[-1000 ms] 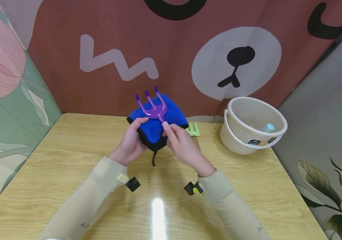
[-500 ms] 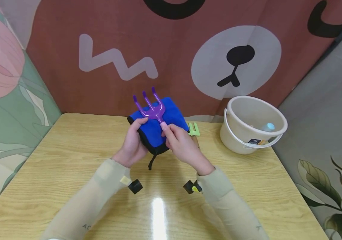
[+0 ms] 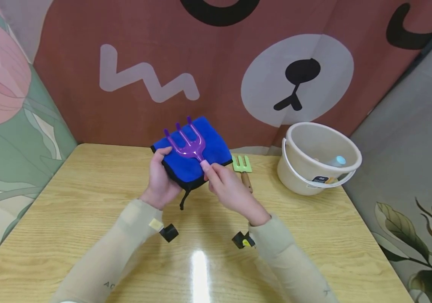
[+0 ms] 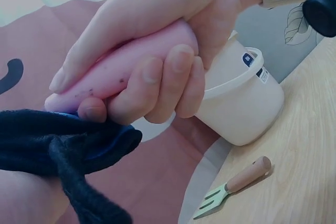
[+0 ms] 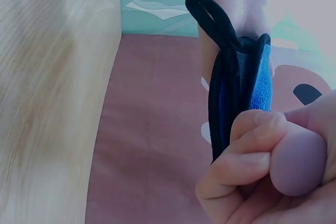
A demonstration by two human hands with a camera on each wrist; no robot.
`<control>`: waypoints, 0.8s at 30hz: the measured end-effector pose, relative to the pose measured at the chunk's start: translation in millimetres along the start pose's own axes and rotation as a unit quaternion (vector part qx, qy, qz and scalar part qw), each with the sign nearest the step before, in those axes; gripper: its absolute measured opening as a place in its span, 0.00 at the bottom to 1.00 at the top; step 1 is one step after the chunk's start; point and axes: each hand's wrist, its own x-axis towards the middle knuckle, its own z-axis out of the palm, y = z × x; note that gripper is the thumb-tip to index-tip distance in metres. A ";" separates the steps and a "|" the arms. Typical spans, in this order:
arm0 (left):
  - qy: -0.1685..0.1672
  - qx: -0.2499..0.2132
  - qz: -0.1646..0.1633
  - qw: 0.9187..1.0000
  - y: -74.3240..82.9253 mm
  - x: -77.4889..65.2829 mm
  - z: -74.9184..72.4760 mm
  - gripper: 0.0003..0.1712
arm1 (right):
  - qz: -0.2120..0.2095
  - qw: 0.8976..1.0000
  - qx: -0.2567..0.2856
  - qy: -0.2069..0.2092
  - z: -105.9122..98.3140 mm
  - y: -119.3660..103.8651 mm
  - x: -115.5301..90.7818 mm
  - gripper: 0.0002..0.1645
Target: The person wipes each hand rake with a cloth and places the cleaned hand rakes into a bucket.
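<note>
My left hand (image 3: 160, 173) holds a folded blue cloth (image 3: 210, 145) with a black edge and a hanging loop, lifted above the wooden table (image 3: 87, 202). My right hand (image 3: 217, 176) grips the pink handle (image 4: 121, 72) of a purple three-tined toy rake (image 3: 187, 144), whose tines lie against the cloth's blue face. In the right wrist view the cloth (image 5: 241, 93) stands edge-on beside the handle's end (image 5: 299, 163). The left wrist view shows the right hand's fingers (image 4: 168, 85) curled round the handle.
A small green fork (image 3: 243, 166) with a wooden handle lies on the table just right of my hands. A cream bucket (image 3: 295, 179) with small items inside stands at the table's right back corner. A printed curtain hangs behind.
Both hands have shifted a little left with the cloth and rake. The rake's tines have slid lower over the cloth, and more of the green fork shows.
</note>
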 end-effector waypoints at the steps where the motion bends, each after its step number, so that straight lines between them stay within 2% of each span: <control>1: 0.001 -0.004 0.002 1.000 0.3 0.3 -0.3 0.34 | -0.001 1.000 0.001 -0.002 0.5 0.7 0.2 0.31; 10: 0.006 -0.007 0.030 0.999 6.9 3.8 -3.3 0.32 | 0.000 1.000 0.006 -0.001 1.4 0.4 -0.3 0.31; 17: 0.008 -0.032 0.054 0.998 16.5 8.1 -7.4 0.31 | 0.005 1.000 -0.004 -0.019 -1.1 4.4 -2.2 0.31; 21: 0.011 -0.019 0.066 0.998 22.1 10.5 -10.5 0.30 | 0.009 0.999 -0.007 -0.031 -3.7 8.0 -6.2 0.29; 24: 0.012 0.010 0.074 0.997 24.7 11.1 -11.6 0.31 | 0.009 0.999 0.000 -0.036 -5.1 8.0 -8.6 0.29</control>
